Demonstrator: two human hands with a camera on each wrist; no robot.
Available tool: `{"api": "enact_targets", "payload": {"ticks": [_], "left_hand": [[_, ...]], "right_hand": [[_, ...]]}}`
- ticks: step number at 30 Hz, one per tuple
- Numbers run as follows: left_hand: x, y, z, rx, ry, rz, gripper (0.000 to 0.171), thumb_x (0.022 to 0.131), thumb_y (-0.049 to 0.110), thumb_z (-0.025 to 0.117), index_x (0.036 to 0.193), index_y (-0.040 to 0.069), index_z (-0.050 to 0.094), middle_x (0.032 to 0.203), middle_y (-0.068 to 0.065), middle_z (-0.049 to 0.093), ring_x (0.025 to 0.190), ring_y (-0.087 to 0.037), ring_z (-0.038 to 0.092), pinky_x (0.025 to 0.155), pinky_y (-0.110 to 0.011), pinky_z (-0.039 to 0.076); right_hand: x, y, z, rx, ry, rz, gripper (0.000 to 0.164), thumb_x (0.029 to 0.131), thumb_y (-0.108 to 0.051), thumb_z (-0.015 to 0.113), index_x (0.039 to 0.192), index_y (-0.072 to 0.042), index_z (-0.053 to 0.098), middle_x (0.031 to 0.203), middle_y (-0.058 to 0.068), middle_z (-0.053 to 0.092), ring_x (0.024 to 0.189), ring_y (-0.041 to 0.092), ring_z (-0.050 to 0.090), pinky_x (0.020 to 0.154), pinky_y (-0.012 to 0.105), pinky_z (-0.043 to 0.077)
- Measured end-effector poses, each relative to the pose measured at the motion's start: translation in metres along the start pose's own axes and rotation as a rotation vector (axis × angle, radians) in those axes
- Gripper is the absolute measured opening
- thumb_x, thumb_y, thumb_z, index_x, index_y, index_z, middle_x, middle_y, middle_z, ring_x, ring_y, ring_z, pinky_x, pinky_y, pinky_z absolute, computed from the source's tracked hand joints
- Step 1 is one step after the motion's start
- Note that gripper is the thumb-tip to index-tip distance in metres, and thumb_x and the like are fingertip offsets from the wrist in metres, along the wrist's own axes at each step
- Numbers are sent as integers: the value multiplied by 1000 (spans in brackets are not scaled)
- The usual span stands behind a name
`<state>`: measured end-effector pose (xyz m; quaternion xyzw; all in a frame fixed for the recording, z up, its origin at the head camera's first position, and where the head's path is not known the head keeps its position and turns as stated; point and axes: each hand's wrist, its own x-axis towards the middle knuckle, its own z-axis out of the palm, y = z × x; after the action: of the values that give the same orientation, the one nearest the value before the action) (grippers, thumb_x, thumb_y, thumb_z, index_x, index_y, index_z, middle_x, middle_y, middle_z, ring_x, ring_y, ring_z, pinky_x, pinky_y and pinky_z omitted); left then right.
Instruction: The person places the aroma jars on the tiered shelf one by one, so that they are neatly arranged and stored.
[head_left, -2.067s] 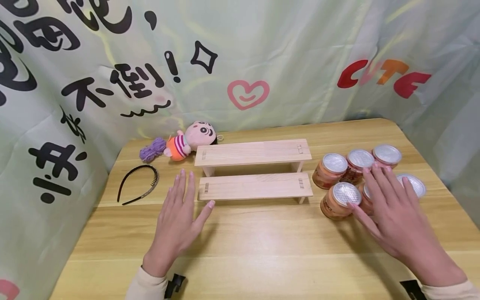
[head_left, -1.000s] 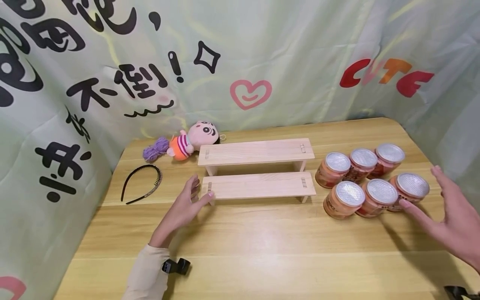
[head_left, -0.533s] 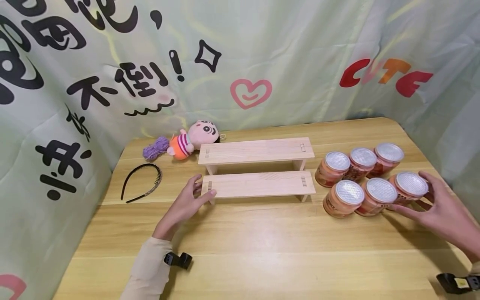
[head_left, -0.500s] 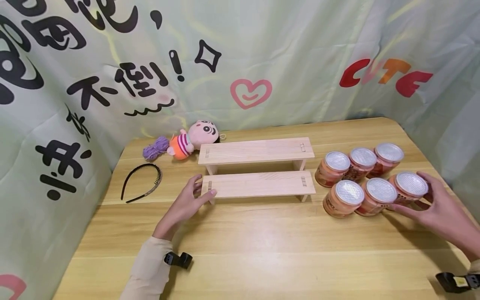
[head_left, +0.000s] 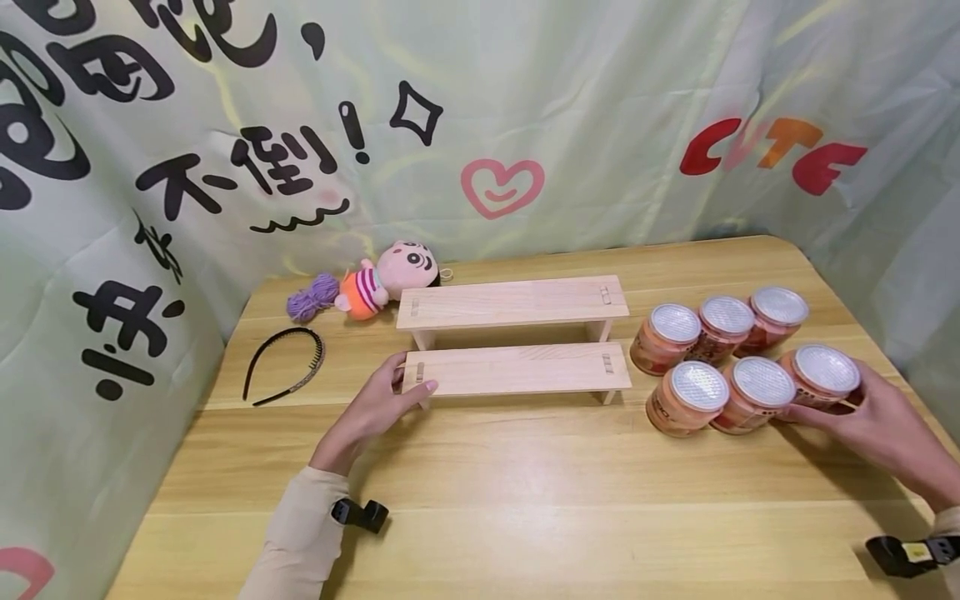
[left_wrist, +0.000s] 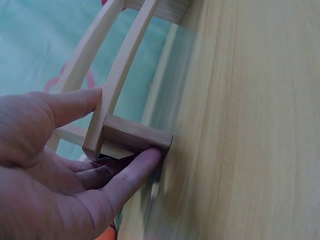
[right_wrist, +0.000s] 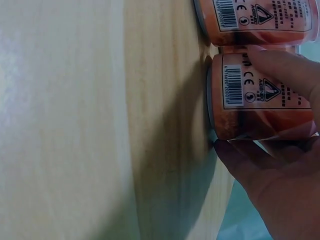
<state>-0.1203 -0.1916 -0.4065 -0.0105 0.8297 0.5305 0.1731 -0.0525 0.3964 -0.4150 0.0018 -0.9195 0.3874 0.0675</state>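
Note:
Two low wooden risers stand one behind the other mid-table, a back riser (head_left: 513, 302) and a front riser (head_left: 517, 369). My left hand (head_left: 375, 404) holds the front riser's left end; in the left wrist view the thumb lies on the board and fingers touch its end leg (left_wrist: 135, 132). At the right, several orange cans with silvery lids stand in two rows. My right hand (head_left: 873, 421) grips the front row's rightmost can (head_left: 823, 372), thumb at the near side. The right wrist view shows that can (right_wrist: 265, 95) upright on the table, its far side hidden.
A middle can (head_left: 761, 392) and a left can (head_left: 688, 398) crowd the gripped one, with the back row (head_left: 726, 321) close behind. Purple yarn (head_left: 312, 298), a plush doll (head_left: 390, 279) and a black headband (head_left: 283, 367) lie left. A printed cloth (head_left: 600, 125) hangs behind the table (head_left: 525, 500).
Both hands were spread flat, the right above the cans. The left has come to the front riser's end and taken hold; the right moved right and closed around the front-right can.

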Motion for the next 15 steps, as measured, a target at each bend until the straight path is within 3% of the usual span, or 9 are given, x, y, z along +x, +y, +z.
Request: {"api": "enact_targets", "payload": {"ticks": [3,6,7,9,13,14,15], "left_hand": [[-1,1,0,-1,-7,12,83,96,30,72,157,1,24,134,-24,59,101,-27,65,89,-37,53],[-1,2,0,4,-5,16,84,96,30,72,157,1,23,135,-25,58,101,-27,66,91,-39,53],[-1,2,-1,5,-4,14,84,95,30,72,157,1,23,136,-26,57,101,-27,66,92,-40,53],[-1,2,-1,6,-3,10,84,95,30,72,158,1,23,137,-26,57,101,-27,66,93,-41,53],[0,2,-1,4,-5,3,84,95,30,72,158,2,24,135,-25,58,98,-27,67,92,-41,52],[0,2,-1,4,-6,2,84,95,31,72,158,2,23,136,-25,57,98,-27,67,93,-41,52],[1,2,-1,7,-6,1,85,95,31,72,158,2,23,137,-25,57,99,-26,66,95,-42,51]], "right_hand": [[-1,0,-3,-11,8,27,58,77,-15,90,123,-12,55,100,-40,49,93,-22,43,70,1,33],[-2,-2,-7,-21,16,47,57,75,-15,92,120,-14,56,97,-37,52,89,-21,45,68,2,34],[-3,-3,-9,-34,27,55,58,74,-15,92,119,-12,56,97,-30,58,87,-21,43,67,3,34],[-3,-4,-13,-45,65,54,58,71,-13,94,115,-10,55,94,-31,56,85,-22,42,65,3,34],[2,-6,-24,83,112,-43,55,70,4,89,111,-20,60,94,-29,61,81,-21,49,65,1,40],[4,-6,-26,141,116,-79,60,69,10,86,111,-25,60,94,-35,58,82,-19,53,66,0,43],[6,-7,-29,196,117,-111,64,68,15,84,111,-27,62,95,-32,62,83,-17,57,66,1,45]]}}
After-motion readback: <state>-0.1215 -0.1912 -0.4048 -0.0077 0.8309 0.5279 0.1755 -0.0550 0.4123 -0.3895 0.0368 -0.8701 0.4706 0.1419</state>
